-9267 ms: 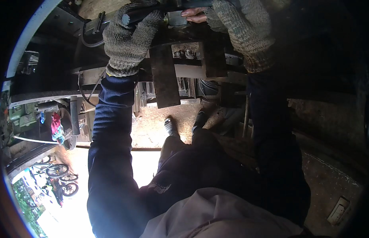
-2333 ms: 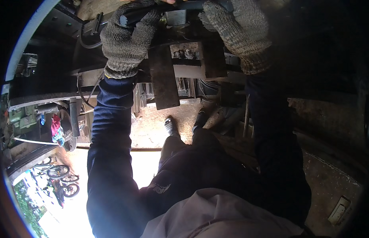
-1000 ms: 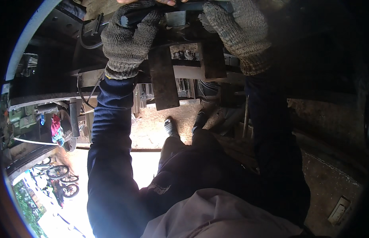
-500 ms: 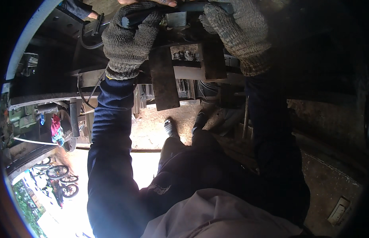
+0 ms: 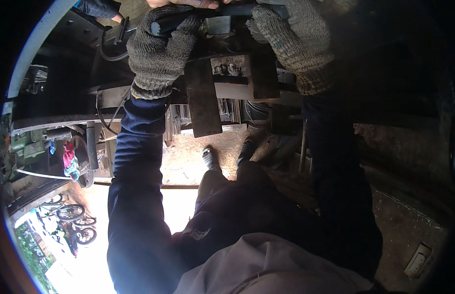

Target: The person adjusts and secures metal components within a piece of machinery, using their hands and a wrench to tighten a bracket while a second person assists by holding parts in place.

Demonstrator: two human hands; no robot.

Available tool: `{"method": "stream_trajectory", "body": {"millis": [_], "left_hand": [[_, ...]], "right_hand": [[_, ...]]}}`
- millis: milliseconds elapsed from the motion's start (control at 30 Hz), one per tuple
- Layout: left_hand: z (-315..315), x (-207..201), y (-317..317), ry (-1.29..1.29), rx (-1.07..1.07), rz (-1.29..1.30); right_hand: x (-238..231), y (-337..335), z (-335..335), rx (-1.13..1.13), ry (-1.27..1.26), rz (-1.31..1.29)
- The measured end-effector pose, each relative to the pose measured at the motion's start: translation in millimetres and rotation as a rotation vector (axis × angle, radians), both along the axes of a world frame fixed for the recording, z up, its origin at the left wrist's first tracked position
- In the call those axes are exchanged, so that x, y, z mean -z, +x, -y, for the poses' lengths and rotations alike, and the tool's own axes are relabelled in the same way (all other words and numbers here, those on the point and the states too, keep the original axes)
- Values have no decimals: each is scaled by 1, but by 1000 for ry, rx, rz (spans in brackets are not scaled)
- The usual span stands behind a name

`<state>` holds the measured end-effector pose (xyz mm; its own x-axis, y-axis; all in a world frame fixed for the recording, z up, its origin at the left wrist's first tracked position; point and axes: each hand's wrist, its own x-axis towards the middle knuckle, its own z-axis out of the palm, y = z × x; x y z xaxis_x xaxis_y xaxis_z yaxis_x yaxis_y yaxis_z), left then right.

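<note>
A dark round bar (image 5: 239,9) runs across the top of the view, its cut end showing beside my left thumb. My left hand (image 5: 159,54), in a grey knitted glove, is wrapped round the bar near that end. Farther right, my right hand (image 5: 301,46), gloved the same way, is closed over the bar with its fingers curled. Just below the bar, between my hands, sits a small grey metal block (image 5: 218,25). Another person's bare hand (image 5: 188,3) lies at the top edge by the bar, just above my left glove; what its fingers grip is cut off.
Two dark flat plates (image 5: 203,100) extend toward me from the machine frame. A hose (image 5: 112,58) curves at the left, near another person's sleeved arm (image 5: 97,9). Thin rods (image 5: 230,110) stand below the frame. Bicycles (image 5: 71,212) are outside at lower left.
My left hand and the bar's cut end have shifted very slightly to the right. The other person's sleeved arm at upper left has also moved a little right. My right hand stays nearly still.
</note>
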<state>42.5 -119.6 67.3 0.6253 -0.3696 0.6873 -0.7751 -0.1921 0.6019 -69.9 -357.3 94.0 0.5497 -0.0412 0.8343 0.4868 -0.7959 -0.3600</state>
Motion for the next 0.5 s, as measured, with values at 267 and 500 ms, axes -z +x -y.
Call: {"method": "stream_trajectory", "body": {"millis": [267,500], "left_hand": [[3,-1,1,-4,-54,160],[1,1,3,57,-115,255]], "right_hand": [[-3,-2,0,-17,30,-23],[-4,-2,0,28,-34,-8]]}}
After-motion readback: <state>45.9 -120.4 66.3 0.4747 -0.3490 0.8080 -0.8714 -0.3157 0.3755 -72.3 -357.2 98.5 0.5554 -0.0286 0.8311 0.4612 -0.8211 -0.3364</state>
